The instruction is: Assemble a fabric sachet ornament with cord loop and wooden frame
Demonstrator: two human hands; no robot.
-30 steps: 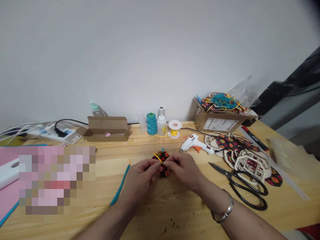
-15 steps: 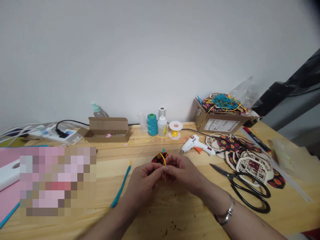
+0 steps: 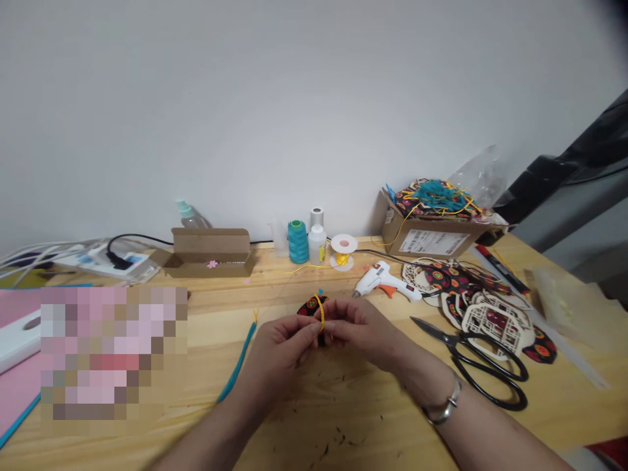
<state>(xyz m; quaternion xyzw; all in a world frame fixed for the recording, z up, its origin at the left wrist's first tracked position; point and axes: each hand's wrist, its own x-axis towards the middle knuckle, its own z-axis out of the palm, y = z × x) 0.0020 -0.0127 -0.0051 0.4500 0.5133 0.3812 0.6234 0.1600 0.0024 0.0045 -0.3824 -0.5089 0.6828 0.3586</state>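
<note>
My left hand (image 3: 289, 343) and my right hand (image 3: 360, 330) meet at the middle of the table, fingertips pinched on a yellow cord (image 3: 322, 309). The cord looks braided or knotted and runs upright between them. Just behind the fingers is a dark patterned fabric piece (image 3: 309, 306) with red and green flowers, partly hidden by the hands; a small blue tip shows above it. Left of my left hand lies a teal tassel (image 3: 240, 360) with a yellow loop at its top, its lower end covered by my forearm.
Black scissors (image 3: 456, 341), a white glue gun (image 3: 383, 281) and patterned cut-outs (image 3: 500, 327) lie to the right. A cardboard box (image 3: 434, 241) full of pieces and cords stands behind. Teal thread (image 3: 298, 243), a white bottle (image 3: 318, 247) and a yellow cord spool (image 3: 344, 244) stand along the wall.
Both hands stay pinched at the same spot. The loose yellow end that hung below the fingers no longer shows, and more of the cord above them is visible.
</note>
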